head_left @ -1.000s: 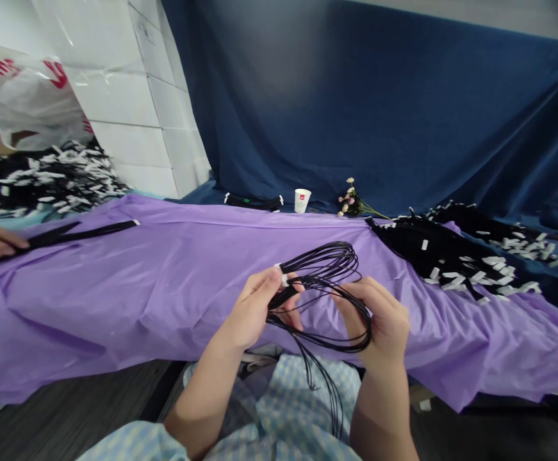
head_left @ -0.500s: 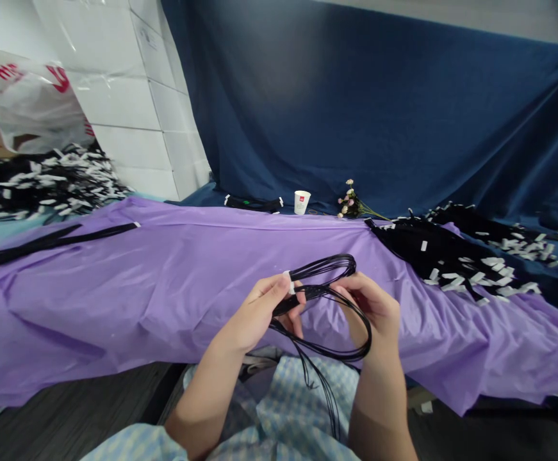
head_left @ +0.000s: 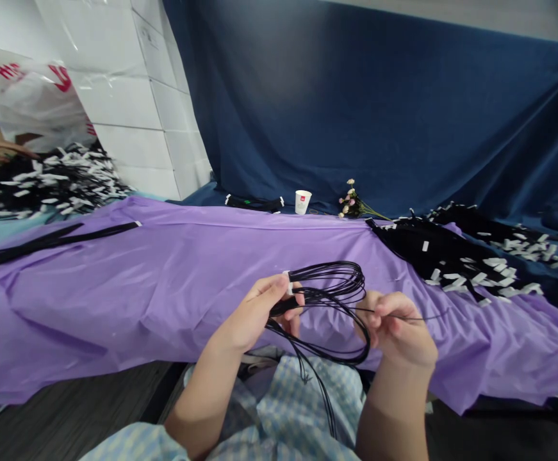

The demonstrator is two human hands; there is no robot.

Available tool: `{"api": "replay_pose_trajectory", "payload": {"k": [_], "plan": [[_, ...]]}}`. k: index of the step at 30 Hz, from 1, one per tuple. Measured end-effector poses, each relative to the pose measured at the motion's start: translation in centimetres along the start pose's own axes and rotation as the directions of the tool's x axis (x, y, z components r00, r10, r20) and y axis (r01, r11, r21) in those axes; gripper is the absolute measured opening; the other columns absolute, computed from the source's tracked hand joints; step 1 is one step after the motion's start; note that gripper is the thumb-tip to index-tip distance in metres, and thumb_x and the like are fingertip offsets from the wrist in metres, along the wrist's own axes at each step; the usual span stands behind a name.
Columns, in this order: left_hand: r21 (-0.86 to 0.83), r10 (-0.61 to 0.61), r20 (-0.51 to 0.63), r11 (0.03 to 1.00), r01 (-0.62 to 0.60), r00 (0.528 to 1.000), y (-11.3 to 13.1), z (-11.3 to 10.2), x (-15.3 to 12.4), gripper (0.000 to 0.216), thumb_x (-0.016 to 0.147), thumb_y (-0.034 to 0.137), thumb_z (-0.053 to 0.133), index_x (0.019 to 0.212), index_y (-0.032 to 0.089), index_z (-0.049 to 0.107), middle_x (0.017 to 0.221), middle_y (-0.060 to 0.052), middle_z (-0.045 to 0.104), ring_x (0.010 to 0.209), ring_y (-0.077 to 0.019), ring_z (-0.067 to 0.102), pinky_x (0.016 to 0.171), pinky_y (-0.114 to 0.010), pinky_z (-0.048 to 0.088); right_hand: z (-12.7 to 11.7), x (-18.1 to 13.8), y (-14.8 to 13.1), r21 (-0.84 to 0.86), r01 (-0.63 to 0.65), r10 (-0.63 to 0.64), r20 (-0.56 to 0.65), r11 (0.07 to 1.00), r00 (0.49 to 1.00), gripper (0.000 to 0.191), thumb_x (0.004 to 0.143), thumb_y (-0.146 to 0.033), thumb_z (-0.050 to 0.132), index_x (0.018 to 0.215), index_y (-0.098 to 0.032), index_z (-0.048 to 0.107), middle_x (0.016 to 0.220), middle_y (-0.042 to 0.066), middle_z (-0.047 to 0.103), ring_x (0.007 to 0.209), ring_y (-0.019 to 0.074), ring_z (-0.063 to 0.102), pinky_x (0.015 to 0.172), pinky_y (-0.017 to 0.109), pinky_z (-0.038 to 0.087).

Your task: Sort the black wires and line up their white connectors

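Two bare hands: both lower ctr of frame, apart, looped cords btwn.
L hand (head_left: 254,314): thumb + fingers closed on black cord bundle (head_left: 324,296), right by its white band (head_left: 287,282).
R hand (head_left: 400,330): thumb & fingertips pinched narrow on single strand (head_left: 425,318), its free end poking out to frame R.
Black cord bundle: lower ctr, held up off the purple cloth (head_left: 173,288); loops fan out twd R hand, loose ends hang dn over the checked garment (head_left: 283,403).
R-side pile: black pcs w/ white tags (head_left: 451,256), mid-right on cloth.
L-side: black strips (head_left: 77,238) on cloth, mid-left; tagged black heap (head_left: 52,182) abv.
Co-worker's hand (head_left: 0,148): upper left, at heap's top edge, blurred; can't tell its grip.
Back edge, ctr: paper cup (head_left: 302,202), flower sprig (head_left: 350,202) just R of it.
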State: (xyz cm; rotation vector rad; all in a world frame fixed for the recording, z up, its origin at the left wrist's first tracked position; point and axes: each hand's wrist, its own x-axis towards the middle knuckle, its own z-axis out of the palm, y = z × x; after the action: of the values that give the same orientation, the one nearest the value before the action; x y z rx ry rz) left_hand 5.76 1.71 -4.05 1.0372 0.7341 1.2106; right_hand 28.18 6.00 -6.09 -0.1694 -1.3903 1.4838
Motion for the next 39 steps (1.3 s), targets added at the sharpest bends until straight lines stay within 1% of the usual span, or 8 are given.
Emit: {"api": "replay_pose_trajectory", "payload": {"k": [4,10,13,15,19,22,29,39], "plan": [[0.008,-0.006,-0.014,1.0,0.006,1.0,0.0,0.0,0.1,0.046,0.083,0.059,0.06,0.075,0.014,0.06,0.051,0.004,0.047,0.045,-0.0148,0.06,0.048,-0.023,0.045,0.8,1.1,-0.1,0.028,0.151,-0.144,-0.167,0.988,0.975,0.008,0.083,-0.042,0.073,0.084,-0.035,0.077,0.061,-0.003,0.042,0.042,0.0064,0.038,0.036,0.018,0.03],[0.004,-0.013,-0.034,1.0,0.013,0.999,0.1,0.0,0.3,0.047,0.082,0.06,0.061,0.074,0.014,0.06,0.051,0.004,0.047,0.045,-0.0148,0.059,0.048,-0.023,0.045,1.2,1.2,-1.0,0.237,0.389,-0.272,-0.407,0.89,0.872,0.012,0.07,-0.043,0.084,0.077,-0.037,0.076,0.06,-0.006,0.035,0.051,0.0044,0.038,0.049,0.013,0.045],[0.017,-0.027,-0.036,0.999,0.028,0.999,0.1,0.0,0.3,0.047,0.082,0.06,0.06,0.075,0.014,0.06,0.051,0.004,0.047,0.045,-0.0146,0.059,0.049,-0.024,0.046,1.5,0.6,-1.1,0.238,0.421,-0.352,-0.284,0.875,0.892,0.015,0.075,-0.038,0.082,0.087,-0.031,0.077,0.054,-0.009,0.027,0.039,0.0025,0.022,0.033,0.01,0.03],[0.024,-0.03,-0.043,0.999,0.031,0.999,0.2,0.0,0.3,0.046,0.083,0.06,0.06,0.074,0.014,0.06,0.05,0.004,0.047,0.045,-0.0142,0.058,0.048,-0.024,0.045,2.0,0.4,-1.0,0.078,0.423,-0.405,-0.177,0.903,0.897,0.011,0.08,-0.034,0.077,0.09,-0.03,0.077,0.053,-0.008,0.032,0.039,0.0039,0.025,0.031,0.015,0.023],[0.054,-0.031,-0.017,0.998,0.032,0.999,0.2,0.0,0.1,0.046,0.082,0.059,0.061,0.073,0.014,0.06,0.051,0.004,0.048,0.045,-0.0134,0.058,0.048,-0.023,0.043,3.4,0.5,-0.6,-0.44,0.385,-0.489,-0.149,0.811,0.859,0.009,0.085,-0.023,0.071,0.09,-0.027,0.078,0.066,-0.001,0.054,0.057,0.0106,0.048,0.044,0.024,0.033],[0.072,-0.048,0.036,0.996,0.045,0.998,0.2,0.0,-0.1,0.045,0.08,0.059,0.064,0.072,0.014,0.06,0.054,0.003,0.049,0.048,-0.0137,0.058,0.05,-0.023,0.043,3.9,0.7,-0.7,-0.646,0.293,-0.464,-0.107,0.704,0.88,0.018,0.084,-0.01,0.068,0.092,-0.024,0.077,0.076,0.002,0.061,0.066,0.0125,0.053,0.05,0.026,0.036],[0.071,-0.1,0.047,0.993,0.097,0.994,0.3,0.0,-0.2,0.048,0.077,0.061,0.066,0.069,0.014,0.058,0.053,0.004,0.049,0.048,-0.0138,0.06,0.05,-0.023,0.044,3.4,1.0,-0.9,-0.81,0.273,-0.407,0.047,0.518,0.912,0.026,0.081,-0.003,0.069,0.094,-0.025,0.075,0.082,0.0,0.058,0.07,0.0115,0.054,0.058,0.025,0.041],[0.075,-0.092,0.129,0.994,0.083,0.987,0.2,-0.1,-0.1,0.048,0.08,0.057,0.064,0.063,0.014,0.057,0.053,0.003,0.049,0.049,-0.0134,0.06,0.051,-0.022,0.045,3.9,1.0,-0.7,-0.85,0.238,-0.37,0.055,0.47,0.928,0.017,0.083,-0.006,0.069,0.09,-0.022,0.074,0.081,0.0,0.053,0.069,0.0104,0.052,0.058,0.025,0.041]]}}
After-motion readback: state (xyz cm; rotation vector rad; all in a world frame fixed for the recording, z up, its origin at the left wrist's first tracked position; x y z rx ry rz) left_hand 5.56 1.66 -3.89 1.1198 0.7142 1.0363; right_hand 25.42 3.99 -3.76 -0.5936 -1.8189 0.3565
